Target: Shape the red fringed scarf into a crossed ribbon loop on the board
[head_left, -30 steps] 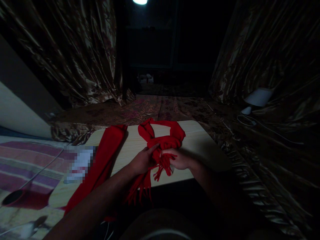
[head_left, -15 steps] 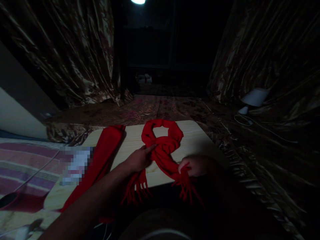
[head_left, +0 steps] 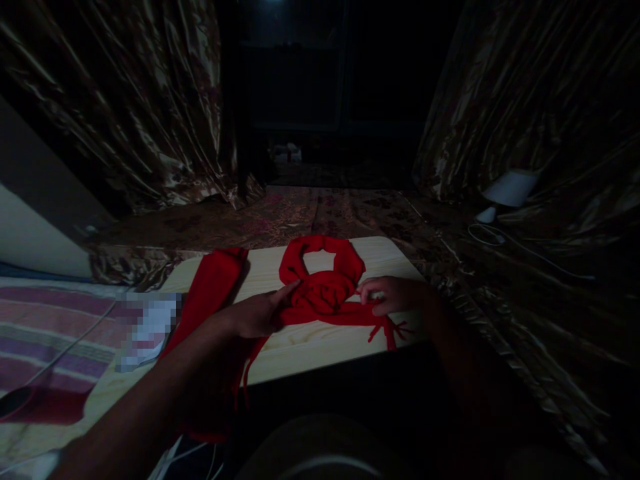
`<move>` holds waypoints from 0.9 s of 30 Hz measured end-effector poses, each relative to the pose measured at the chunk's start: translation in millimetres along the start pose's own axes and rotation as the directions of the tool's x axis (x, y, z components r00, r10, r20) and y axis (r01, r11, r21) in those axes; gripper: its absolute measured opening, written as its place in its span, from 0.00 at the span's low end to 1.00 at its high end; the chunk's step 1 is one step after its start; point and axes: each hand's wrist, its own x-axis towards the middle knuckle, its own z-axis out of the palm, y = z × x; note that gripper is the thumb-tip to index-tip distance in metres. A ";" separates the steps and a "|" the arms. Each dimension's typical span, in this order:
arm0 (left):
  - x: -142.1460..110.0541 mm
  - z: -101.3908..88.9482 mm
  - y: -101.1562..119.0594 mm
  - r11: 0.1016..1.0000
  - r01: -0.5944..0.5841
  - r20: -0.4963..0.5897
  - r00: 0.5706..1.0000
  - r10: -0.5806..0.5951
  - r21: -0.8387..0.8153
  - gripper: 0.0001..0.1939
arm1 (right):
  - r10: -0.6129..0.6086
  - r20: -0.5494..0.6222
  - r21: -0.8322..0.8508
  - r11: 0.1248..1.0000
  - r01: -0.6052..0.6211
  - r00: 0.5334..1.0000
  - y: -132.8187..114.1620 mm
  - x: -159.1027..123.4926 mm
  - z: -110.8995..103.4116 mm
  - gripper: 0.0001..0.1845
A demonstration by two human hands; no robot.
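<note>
Rests bare left hand (head_left: 257, 317) with extended index finger (head_left: 289, 291) on knotted red fringed fabric scarf (head_left: 350, 260) atop pale, round-cornered wood-grain table (head_left: 383, 252), apparently to steady the knot (head_left: 325, 293), and holds bare right hand (head_left: 395, 293) loosely curled near tassels (head_left: 391, 335), with any pinch too dark to tell.

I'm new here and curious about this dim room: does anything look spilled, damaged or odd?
Nothing looks spilled or damaged in this dim light: the looped red scarf lies on the table. The one oddity is the pale item at the table's left edge, which shows as coarse blocks, so its details cannot be read.
</note>
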 end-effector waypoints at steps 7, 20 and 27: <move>-0.4 -9.1 -8.9 0.997 0.023 -0.045 0.999 -0.026 -0.072 0.45 | 0.046 -0.533 -0.181 0.969 -0.166 0.845 -10.2 32.1 41.3 0.04; 106.5 -15.9 -41.3 0.927 0.019 -0.175 0.983 0.051 0.374 0.26 | 0.326 -0.638 -0.191 0.811 -0.553 0.698 67.0 130.1 -1.2 0.38; 76.2 -16.0 -27.2 0.850 0.334 -0.218 0.939 -0.265 0.407 0.31 | 0.356 -0.560 0.121 0.928 -0.351 0.748 85.8 127.8 -3.6 0.30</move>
